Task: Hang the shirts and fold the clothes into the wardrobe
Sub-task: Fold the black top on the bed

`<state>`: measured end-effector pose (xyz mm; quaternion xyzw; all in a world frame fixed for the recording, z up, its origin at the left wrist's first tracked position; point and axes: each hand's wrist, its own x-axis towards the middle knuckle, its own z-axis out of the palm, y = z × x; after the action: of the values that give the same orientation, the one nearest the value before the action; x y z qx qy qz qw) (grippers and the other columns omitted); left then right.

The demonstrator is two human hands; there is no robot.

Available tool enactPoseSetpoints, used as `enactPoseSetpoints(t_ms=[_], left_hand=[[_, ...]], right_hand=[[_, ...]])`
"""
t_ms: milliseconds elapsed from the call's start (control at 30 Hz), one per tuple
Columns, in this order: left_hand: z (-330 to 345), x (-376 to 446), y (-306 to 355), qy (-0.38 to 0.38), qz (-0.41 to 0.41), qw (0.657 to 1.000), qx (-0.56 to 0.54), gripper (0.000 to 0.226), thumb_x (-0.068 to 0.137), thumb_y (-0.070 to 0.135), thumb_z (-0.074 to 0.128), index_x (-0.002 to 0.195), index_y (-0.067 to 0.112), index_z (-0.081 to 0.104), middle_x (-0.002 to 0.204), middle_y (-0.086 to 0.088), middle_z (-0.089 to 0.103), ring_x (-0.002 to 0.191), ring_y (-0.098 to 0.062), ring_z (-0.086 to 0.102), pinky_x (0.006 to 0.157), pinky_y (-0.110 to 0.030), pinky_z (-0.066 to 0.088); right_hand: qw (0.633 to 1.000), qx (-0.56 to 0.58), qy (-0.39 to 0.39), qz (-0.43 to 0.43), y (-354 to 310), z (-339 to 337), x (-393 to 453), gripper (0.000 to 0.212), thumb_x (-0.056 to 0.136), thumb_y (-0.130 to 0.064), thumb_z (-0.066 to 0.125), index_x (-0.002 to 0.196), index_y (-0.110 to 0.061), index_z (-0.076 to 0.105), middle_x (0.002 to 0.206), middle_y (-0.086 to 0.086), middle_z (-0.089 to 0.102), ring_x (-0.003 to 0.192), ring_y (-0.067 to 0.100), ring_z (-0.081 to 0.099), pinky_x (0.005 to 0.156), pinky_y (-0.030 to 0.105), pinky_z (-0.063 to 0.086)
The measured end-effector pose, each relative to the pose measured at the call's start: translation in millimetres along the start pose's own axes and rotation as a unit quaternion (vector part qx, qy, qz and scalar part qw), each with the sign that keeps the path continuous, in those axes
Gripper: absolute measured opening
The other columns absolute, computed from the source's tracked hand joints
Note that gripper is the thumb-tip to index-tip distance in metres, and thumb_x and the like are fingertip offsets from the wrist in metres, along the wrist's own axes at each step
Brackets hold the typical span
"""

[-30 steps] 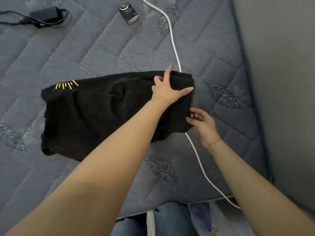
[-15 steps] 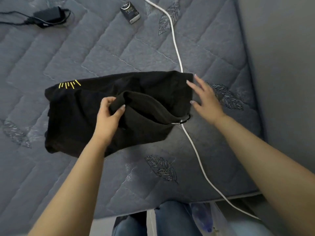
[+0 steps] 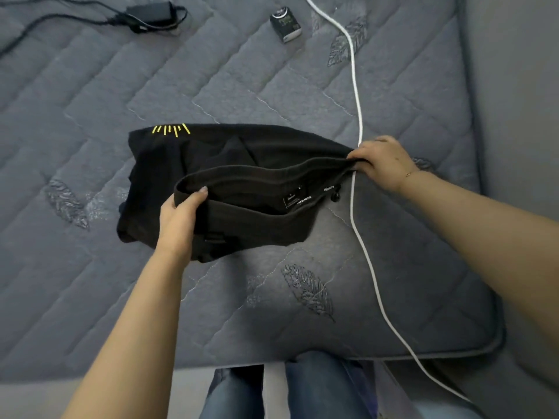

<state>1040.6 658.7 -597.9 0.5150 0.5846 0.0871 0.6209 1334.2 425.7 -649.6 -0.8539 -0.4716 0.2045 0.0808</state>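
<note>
While both hands (image 3: 178,219) (image 3: 381,161) grip it, the black garment (image 3: 211,152) gapes

A white cable (image 3: 358,110) is running down the right part of the mattress (image 3: 302,86), passing just under the right hand (image 3: 382,163) and the right end of the black garment (image 3: 211,164), so it is lying across any reach from that side. Open quilted surface is stretching left of the garment and between it and the near edge. At the far edge, a black charger (image 3: 149,13) with its cord and a small dark box (image 3: 286,25) are sitting well apart from the garment. A grey wall (image 3: 520,116) is closing off the right.
</note>
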Motion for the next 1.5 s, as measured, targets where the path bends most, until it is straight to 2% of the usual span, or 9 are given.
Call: enactPoseSetpoints(t_ms=[200, 367, 633, 700, 800, 1000, 1100, 1233, 1500], left_hand=[[-60, -10, 68, 0.080, -0.006, 0.997, 0.021, 0.021, 0.087, 0.006, 0.044, 0.075, 0.022, 0.049, 0.076, -0.003, 0.044, 0.071, -0.017, 0.044, 0.053, -0.029, 0.037], [-100, -49, 136, 0.046, -0.004, 0.998, -0.043, 0.016, 0.092, 0.012, 0.043, 0.108, 0.013, 0.045, 0.084, -0.003, 0.046, 0.075, -0.017, 0.047, 0.058, -0.034, 0.043], [-131, -149, 283, -0.115, 0.124, 0.984, -0.058, 0.014, 0.091, 0.009, 0.041, 0.103, 0.009, 0.050, 0.097, -0.012, 0.051, 0.078, -0.020, 0.053, 0.063, -0.032, 0.045], [-134, -171, 314, -0.144, 0.199, 0.969, 0.011, 0.010, 0.093, 0.012, 0.044, 0.098, 0.012, 0.053, 0.105, -0.011, 0.052, 0.077, -0.020, 0.056, 0.065, -0.033, 0.048], [-131, -202, 355, -0.140, 0.301, 0.932, 0.147, 0.021, 0.092, 0.000, 0.039, 0.093, 0.013, 0.057, 0.108, -0.014, 0.052, 0.092, -0.030, 0.053, 0.064, -0.040, 0.052], [-117, -260, 393, -0.128, 0.418, 0.835, 0.333, 0.022, 0.093, -0.001, 0.040, 0.107, 0.005, 0.055, 0.106, -0.023, 0.065, 0.083, -0.033, 0.063, 0.066, -0.034, 0.050], [-102, -288, 397, -0.224, 0.378, 0.860, 0.260, 0.023, 0.096, -0.005, 0.041, 0.114, -0.001, 0.055, 0.106, -0.020, 0.058, 0.076, -0.025, 0.063, 0.051, -0.025, 0.055], [-78, -317, 394, -0.257, 0.252, 0.928, 0.097, 0.030, 0.091, -0.019, 0.037, 0.075, 0.000, 0.053, 0.089, -0.016, 0.052, 0.088, -0.032, 0.056, 0.045, -0.026, 0.056], [-18, -320, 374, -0.350, 0.109, 0.929, -0.041, 0.028, 0.093, -0.016, 0.034, 0.088, -0.002, 0.058, 0.099, -0.015, 0.054, 0.095, -0.026, 0.057, 0.102, -0.031, 0.045]], right_hand=[[0.982, 0.175, -0.001, 0.063, -67, -81, -53, 0.029, 0.088, -0.029, 0.068, 0.067, -0.012, 0.059, 0.064, 0.004, 0.055, 0.064, 0.011, 0.052, 0.061, 0.028, 0.035], [0.929, 0.334, 0.088, 0.132, -147, -167, -136, 0.024, 0.079, -0.032, 0.077, 0.060, -0.019, 0.069, 0.054, -0.009, 0.056, 0.053, -0.002, 0.047, 0.053, 0.015, 0.036], [0.971, -0.021, 0.003, 0.238, -243, -278, -253, 0.026, 0.078, -0.003, 0.061, 0.075, -0.020, 0.041, 0.073, -0.001, 0.051, 0.074, 0.023, 0.048, 0.056, 0.030, 0.032], [0.945, -0.034, 0.025, 0.325, -254, -295, -279, 0.021, 0.079, -0.001, 0.054, 0.082, -0.019, 0.044, 0.089, 0.005, 0.057, 0.080, 0.026, 0.052, 0.059, 0.029, 0.040], [0.880, 0.208, 0.067, 0.423, -263, -336, -326, 0.014, 0.086, -0.001, 0.052, 0.093, -0.012, 0.056, 0.096, 0.011, 0.062, 0.071, 0.024, 0.065, 0.048, 0.029, 0.052], [0.800, 0.416, 0.174, 0.397, -273, -395, -391, 0.016, 0.088, 0.009, 0.055, 0.098, -0.003, 0.060, 0.097, 0.016, 0.063, 0.070, 0.025, 0.070, 0.066, 0.033, 0.060], [0.748, 0.503, 0.243, 0.357, -270, -412, -417, 0.022, 0.084, 0.019, 0.051, 0.099, 0.003, 0.058, 0.100, 0.017, 0.057, 0.088, 0.028, 0.064, 0.076, 0.036, 0.060], [0.709, 0.578, 0.228, 0.334, -265, -419, -453, 0.028, 0.085, 0.023, 0.043, 0.094, 0.005, 0.062, 0.097, 0.016, 0.066, 0.083, 0.023, 0.069, 0.061, 0.023, 0.059], [0.493, 0.668, 0.427, 0.359, -206, -376, -467, 0.017, 0.086, 0.016, 0.050, 0.084, 0.002, 0.059, 0.096, 0.013, 0.055, 0.085, 0.025, 0.059, 0.049, 0.022, 0.057]])
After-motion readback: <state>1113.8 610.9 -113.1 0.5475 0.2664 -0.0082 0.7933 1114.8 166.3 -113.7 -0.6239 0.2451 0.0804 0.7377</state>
